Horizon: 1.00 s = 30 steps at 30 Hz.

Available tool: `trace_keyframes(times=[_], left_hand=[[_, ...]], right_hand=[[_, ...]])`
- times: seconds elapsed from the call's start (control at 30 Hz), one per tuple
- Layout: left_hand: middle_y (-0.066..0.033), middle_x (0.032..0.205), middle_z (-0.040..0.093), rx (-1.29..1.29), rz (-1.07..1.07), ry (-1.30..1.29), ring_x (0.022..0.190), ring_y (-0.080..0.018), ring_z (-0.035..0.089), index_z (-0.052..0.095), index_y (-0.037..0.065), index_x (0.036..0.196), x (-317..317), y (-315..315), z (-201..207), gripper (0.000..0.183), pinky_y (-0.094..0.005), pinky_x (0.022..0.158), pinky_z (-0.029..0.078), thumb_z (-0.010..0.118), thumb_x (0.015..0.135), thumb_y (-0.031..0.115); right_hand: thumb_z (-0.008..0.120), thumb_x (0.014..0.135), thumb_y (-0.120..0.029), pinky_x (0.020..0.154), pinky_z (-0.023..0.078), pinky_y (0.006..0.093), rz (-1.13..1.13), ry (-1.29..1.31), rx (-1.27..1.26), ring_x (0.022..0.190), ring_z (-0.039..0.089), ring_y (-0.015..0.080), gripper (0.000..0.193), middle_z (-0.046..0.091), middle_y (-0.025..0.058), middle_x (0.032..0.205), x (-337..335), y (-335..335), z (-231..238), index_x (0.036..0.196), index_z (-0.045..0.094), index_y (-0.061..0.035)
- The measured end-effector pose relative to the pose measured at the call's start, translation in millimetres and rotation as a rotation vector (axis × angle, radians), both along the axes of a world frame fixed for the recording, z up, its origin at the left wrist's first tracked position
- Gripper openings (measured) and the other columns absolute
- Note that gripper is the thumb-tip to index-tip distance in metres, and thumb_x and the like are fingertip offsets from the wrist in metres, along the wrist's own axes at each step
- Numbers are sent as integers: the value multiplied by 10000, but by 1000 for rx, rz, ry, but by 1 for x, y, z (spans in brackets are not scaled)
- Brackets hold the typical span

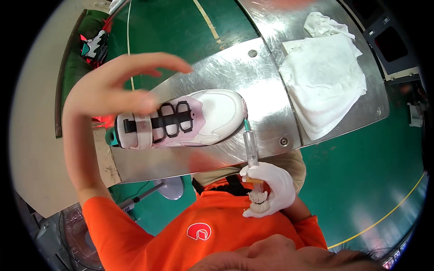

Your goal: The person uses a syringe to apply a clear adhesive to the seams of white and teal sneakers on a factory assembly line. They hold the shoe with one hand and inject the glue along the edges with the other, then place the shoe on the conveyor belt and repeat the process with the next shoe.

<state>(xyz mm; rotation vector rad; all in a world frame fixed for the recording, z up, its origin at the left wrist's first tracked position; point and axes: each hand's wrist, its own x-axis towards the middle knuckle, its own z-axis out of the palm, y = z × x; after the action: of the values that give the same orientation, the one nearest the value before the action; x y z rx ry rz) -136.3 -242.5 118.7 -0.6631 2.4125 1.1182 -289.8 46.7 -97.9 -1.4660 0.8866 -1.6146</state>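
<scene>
The steel worktop [271,90] filled the middle of the view, shiny and curved by the lens, with green floor [370,180] around it. A heap of white cloths [323,79] lay on its right part, well apart from the shoe.

The white and pale pink shoe [181,118] lay near the worktop's front edge, its long axis running across the view, toe to the right, heel with a teal tab to the left, black laces facing up. It looked light, with a soft upper and a firmer sole; the heel and midsole would likely give the surest hold.

The left hand [113,88], bare, hovered spread over the heel end, fingers loosely curved, seemingly holding nothing.

The right hand [269,187], in a white glove, was closed around a clear syringe [251,147] and a small wad of white material. The syringe stood nearly upright in the view, its teal-hubbed needle pointing at the shoe's toe. It seemed stiff, slim and slippery, best held at the barrel.
</scene>
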Motion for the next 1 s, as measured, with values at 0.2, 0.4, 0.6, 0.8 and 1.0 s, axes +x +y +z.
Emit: trace_keyframes(times=[0.2, 0.4, 0.6, 0.8, 1.0], left_hand=[[-91, 1255, 634, 145, -300, -256, 1140, -214, 582, 580, 40, 1310, -75, -2, -61, 573, -357, 967, 448, 652, 912, 446], [-99, 1153, 652, 258, -267, -191, 1038, -207, 596, 630, 33, 1212, -69, 16, -86, 505, -318, 896, 469, 752, 856, 370], [-86, 1071, 628, 16, -84, 312, 1005, -201, 599, 647, 4, 1118, -12, 50, -4, 475, -318, 889, 466, 790, 775, 299], [-95, 1104, 594, -11, 260, 974, 1012, -195, 594, 602, -49, 1168, 72, 70, 10, 571, -319, 894, 475, 797, 781, 323], [-66, 1120, 617, 9, 538, 1324, 1021, -151, 590, 597, -35, 1233, 130, 69, -41, 540, -283, 896, 466, 785, 836, 281]], right_hand=[[905, 588, -174, 611, 461, 260, 77, -162, 70, 640, 521, 132, 795, 597, 45, 866, 3, 9, -6, 1267, 532, 2], [874, 626, -122, 692, 519, 274, 248, -468, 284, 675, 495, 105, 746, 619, 64, 990, 0, 21, -2, 1274, 527, 9], [850, 668, -115, 798, 551, 431, 487, -453, 87, 791, 560, 166, 699, 572, 152, 1127, -36, 10, 54, 1298, 547, -130], [929, 565, -273, 774, 511, 339, 764, -343, -145, 891, 609, 249, 980, 579, 207, 1083, -25, -64, 160, 1316, 431, 112], [818, 683, -406, 681, 528, 306, 650, -90, 105, 812, 628, 228, 833, 604, 175, 1022, 11, -97, 198, 1266, 492, 92]])
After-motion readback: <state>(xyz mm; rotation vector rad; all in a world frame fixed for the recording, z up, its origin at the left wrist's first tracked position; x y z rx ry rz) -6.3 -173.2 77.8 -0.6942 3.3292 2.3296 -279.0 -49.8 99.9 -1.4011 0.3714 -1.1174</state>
